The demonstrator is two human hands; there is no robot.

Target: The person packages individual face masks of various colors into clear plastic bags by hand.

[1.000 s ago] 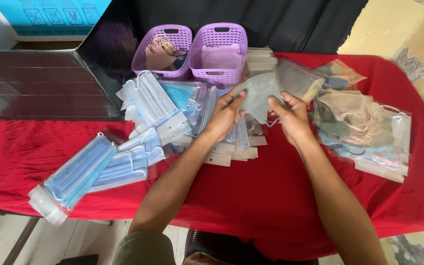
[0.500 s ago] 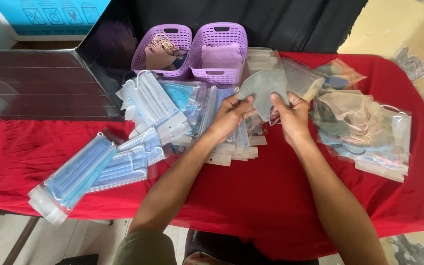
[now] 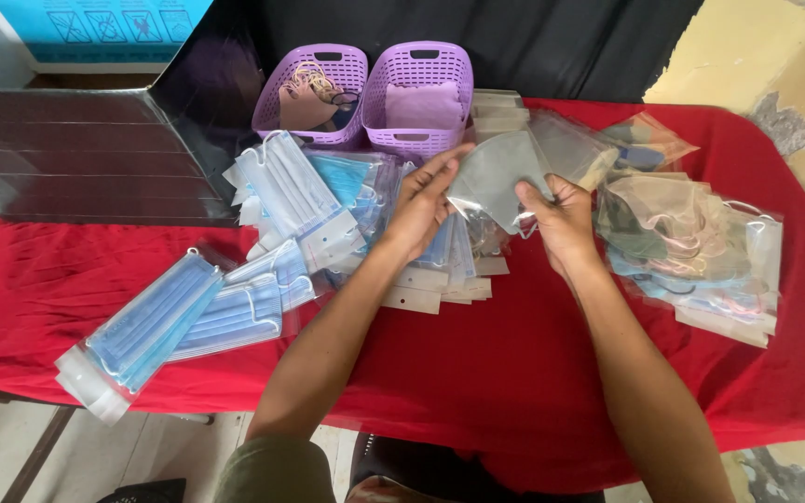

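While your forearms cross the red tablecloth (image 3: 477, 373) from the near edge, both hands meet over the middle of the table on a grey folded mask (image 3: 496, 175). Your left hand (image 3: 421, 200) lies along the mask's left edge, its fingers nearly straight and close together, pressed against the grey fabric. Your right hand (image 3: 561, 219) grips the lower right corner, thumb on top and the other fingers curled beneath, so the mask is pinched between them and held just above the table.

Directly under your fingers lies a fan of clear packets with white card headers (image 3: 440, 284), which your wrists partly cover. Well to the left of your left fingers, near the table's front edge, sits a bagged stack of blue flat masks (image 3: 142, 326), with a second blue pack (image 3: 235, 317) just beside it. Nearer your left fingertips, several packets of white and blue masks (image 3: 295, 200) overlap one another. To the right of your right fingers, a heap of bagged beige and dark masks (image 3: 691, 242) spreads toward the table's end.

Beyond your fingertips stand two purple baskets touching side by side: the left basket (image 3: 277, 93) holds tan masks with loose ear loops, the right basket (image 3: 454, 70) holds folded lilac fabric.
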